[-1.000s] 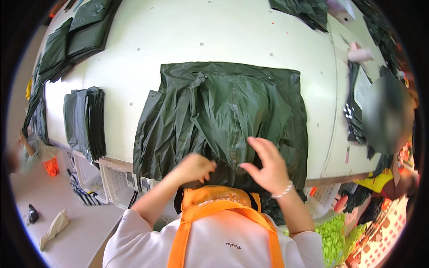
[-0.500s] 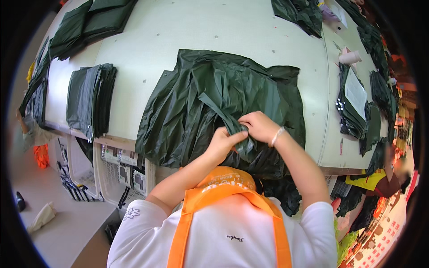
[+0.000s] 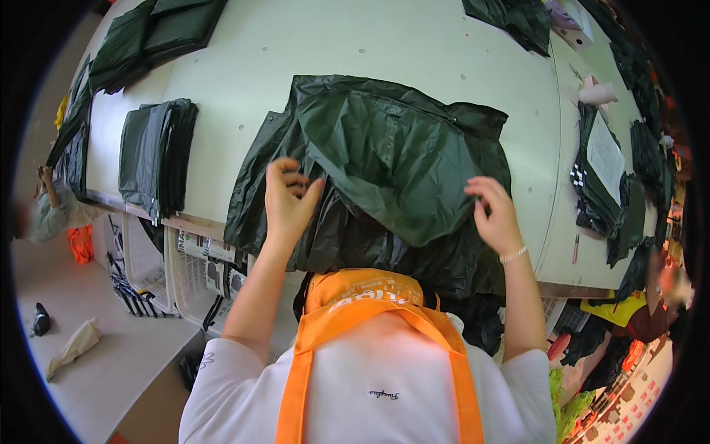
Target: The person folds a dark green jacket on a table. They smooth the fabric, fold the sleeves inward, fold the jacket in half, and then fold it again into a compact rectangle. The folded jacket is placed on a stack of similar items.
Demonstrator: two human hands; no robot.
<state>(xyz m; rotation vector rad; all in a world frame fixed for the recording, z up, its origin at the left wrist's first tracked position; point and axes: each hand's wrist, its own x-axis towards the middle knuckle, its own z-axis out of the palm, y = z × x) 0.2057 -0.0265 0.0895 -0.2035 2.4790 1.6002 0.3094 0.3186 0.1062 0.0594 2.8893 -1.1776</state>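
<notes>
A dark green raincoat-like garment [image 3: 251,177] of thin, slightly shiny fabric lies creased on the white table in front of me. A smoother, rounded green panel [image 3: 392,170] is spread over its middle, its lower edge curving toward me. Small snap buttons show near its upper edges. My left hand [image 3: 290,198] hovers over the garment's left part, fingers bent and thumb apart, holding nothing. My right hand [image 3: 494,214] is at the panel's right edge, thumb and fingers apart; whether its fingertips touch the fabric I cannot tell.
A stack of folded dark green garments [image 3: 157,155] stands on the table [image 3: 214,148] to the left, with more at the far left. At right lie a bundle with a paper sheet [image 3: 605,159] and a pinkish roll [image 3: 597,92]. White baskets [image 3: 185,277] sit below the table edge.
Both hands have let go of the bunched green strip and moved apart, left hand to the left and up, right hand to the right. The panel now lies spread out.
</notes>
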